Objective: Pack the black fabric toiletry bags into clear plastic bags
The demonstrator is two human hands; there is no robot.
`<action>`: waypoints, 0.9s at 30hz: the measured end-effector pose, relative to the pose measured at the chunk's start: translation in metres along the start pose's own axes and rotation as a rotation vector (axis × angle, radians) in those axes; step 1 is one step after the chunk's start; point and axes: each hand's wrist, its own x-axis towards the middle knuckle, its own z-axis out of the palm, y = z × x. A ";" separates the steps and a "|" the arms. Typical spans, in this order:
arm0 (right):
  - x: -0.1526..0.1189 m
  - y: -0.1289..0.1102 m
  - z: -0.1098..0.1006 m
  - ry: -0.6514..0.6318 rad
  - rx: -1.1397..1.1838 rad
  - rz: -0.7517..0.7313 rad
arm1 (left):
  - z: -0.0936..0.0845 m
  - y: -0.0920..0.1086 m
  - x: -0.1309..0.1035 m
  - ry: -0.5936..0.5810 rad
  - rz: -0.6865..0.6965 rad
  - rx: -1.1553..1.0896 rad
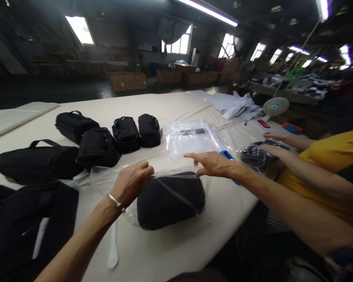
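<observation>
Pinches the gathered edge of a clear plastic bag (106, 178) in the left hand (133, 178), its grip clenched, with a silvery bracelet (115, 201) at the wrist. Spreads the right hand (213, 164) just above the far edge of the same bag, its grip loosely open, index finger stretched toward the left of the frame; cannot tell whether touching the film there. Shows a dark rounded bundle (170, 201) at lower centre, inside the clear plastic, lying on the pale tabletop (176, 250).

Places a stack of clear plastic bags (190, 137) beyond the hands, near the centre, and a blue object (226, 155) partly behind the right hand. Groups several black cases (90, 147) left of centre, with a larger black bag (29, 223) at lower left. Lays a white strip (113, 252) below the left wrist.

Has at right a person in a yellow shirt (335, 152), both hands (272, 149) over a dark item in plastic (254, 156). Sets a fan (275, 106) at upper right, near loose plastic (242, 107).
</observation>
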 end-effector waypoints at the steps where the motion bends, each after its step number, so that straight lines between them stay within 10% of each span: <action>1: -0.009 0.009 -0.001 -0.024 -0.044 0.036 | 0.000 -0.003 -0.002 0.008 0.015 -0.018; 6: -0.046 0.035 -0.006 0.083 -0.269 0.121 | 0.001 -0.014 -0.005 0.060 0.104 -0.112; 12: -0.046 0.042 -0.004 0.392 0.056 0.176 | -0.002 -0.012 -0.006 0.093 0.197 -0.241; 18: -0.061 0.038 0.010 0.218 0.500 0.369 | -0.002 -0.011 -0.026 -0.020 0.166 -0.307; 27: -0.067 0.049 0.023 0.500 0.021 0.324 | -0.005 -0.011 -0.017 0.194 0.223 -0.100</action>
